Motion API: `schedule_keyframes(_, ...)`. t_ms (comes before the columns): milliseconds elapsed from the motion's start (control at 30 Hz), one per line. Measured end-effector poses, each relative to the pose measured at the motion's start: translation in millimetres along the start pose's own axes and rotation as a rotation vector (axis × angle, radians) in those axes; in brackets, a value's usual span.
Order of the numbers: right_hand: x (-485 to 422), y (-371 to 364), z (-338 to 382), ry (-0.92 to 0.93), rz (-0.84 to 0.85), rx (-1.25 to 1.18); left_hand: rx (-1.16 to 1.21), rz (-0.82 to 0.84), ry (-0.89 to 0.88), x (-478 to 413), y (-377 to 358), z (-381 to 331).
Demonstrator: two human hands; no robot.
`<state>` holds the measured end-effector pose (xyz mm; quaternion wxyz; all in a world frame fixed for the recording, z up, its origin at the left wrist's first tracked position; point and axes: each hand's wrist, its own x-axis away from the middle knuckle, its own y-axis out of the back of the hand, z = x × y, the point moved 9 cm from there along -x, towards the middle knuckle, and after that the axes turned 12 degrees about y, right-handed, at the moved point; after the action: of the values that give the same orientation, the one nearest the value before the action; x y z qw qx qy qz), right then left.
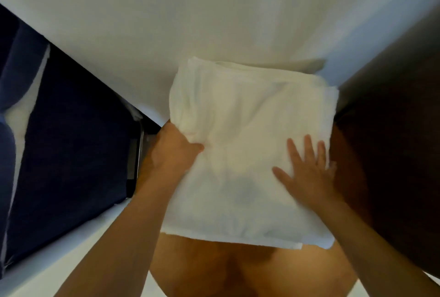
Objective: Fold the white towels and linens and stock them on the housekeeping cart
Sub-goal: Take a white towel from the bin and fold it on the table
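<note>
A folded white towel [247, 144] lies in the middle of the view, its far end on a white surface [214, 22] and its near end over my lap. My left hand [173, 151] grips the towel's left edge, thumb on top and fingers tucked under the fold. My right hand [307, 170] lies flat on the towel's right side with its fingers spread and straight, pressing the cloth down.
A dark blue fabric bag [71, 134] with some white cloth showing in it hangs at the left, beside a metal frame [139, 151]. A dark brown panel [392, 118] stands close on the right. The white surface stretches away behind the towel.
</note>
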<state>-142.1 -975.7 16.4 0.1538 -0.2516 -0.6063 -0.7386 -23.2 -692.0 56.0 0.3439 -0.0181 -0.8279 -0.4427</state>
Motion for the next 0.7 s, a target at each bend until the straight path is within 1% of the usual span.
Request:
schedule_keyframes(33,-3.1,-5.2,2.7,0.022,-0.008,-0.033,-0.076,-0.078,-0.002,11.5,0.1,-7.9)
schedule_keyframes(100,-8.7,-13.2,5.4,0.054,-0.032,-0.087,-0.241,-0.362,-0.077,35.8,-1.4,-29.7)
schedule_keyframes(133,-10.9,-16.0,7.4,0.069,-0.035,-0.095,-0.292,-0.455,-0.109,48.6,-6.0,-39.7)
schedule_keyframes(167,-11.1,-17.5,4.6,0.07,-0.036,-0.107,-0.318,-0.494,-0.12,63.3,-15.8,-52.5)
schedule_keyframes(233,-11.9,-18.5,4.1,0.08,-0.041,-0.134,-0.385,-0.371,-0.008,76.4,-48.9,-58.3)
schedule_keyframes(267,-12.1,-18.1,3.5,0.089,-0.049,-0.15,-0.412,-0.353,0.013,82.1,-63.6,-60.7)
schedule_keyframes(300,-12.5,-17.5,2.6,0.108,-0.061,-0.176,-0.434,-0.369,0.019,88.0,-72.5,-63.6)
schedule_keyframes(367,-10.3,-12.1,-5.1,0.126,-0.123,-0.321,-0.454,-0.382,0.013,84.9,-91.1,-61.9)
schedule_keyframes(400,-5.7,-6.0,-13.8,0.102,-0.215,-0.461,-0.458,-0.377,0.014,83.0,-96.7,-61.7)
schedule_keyframes(433,-0.9,0.9,-21.9,0.049,-0.347,-0.634,-0.47,-0.362,0.028,76.8,-98.5,-58.2)
schedule_keyframes(467,4.3,2.5,-35.0,-0.044,-0.472,-0.801,-0.485,-0.344,0.044,70.9,-100.1,-56.2)
schedule_keyframes(500,8.9,-0.8,-47.4,-0.173,-0.531,-0.925,-0.507,-0.317,0.062,67.4,-101.8,-56.4)
schedule_keyframes(533,7.1,-8.3,-54.3,-0.275,-0.52,-1.012,-0.521,-0.302,0.078,65.2,-101.2,-56.7)
schedule_keyframes(567,1.5,-15.7,-56.4,-0.333,-0.464,-1.09,-0.531,-0.289,0.089,64.4,-101.1,-57.1)
schedule_keyframes(633,-13.6,-26.2,-55.1,-0.358,-0.364,-1.264,-0.532,-0.275,0.114,62.3,-100.2,-55.5)
schedule_keyframes(700,-22.9,-30.5,-60.6,-0.368,-0.325,-1.428,-0.532,-0.272,0.125,60.5,-99.1,-55.1)
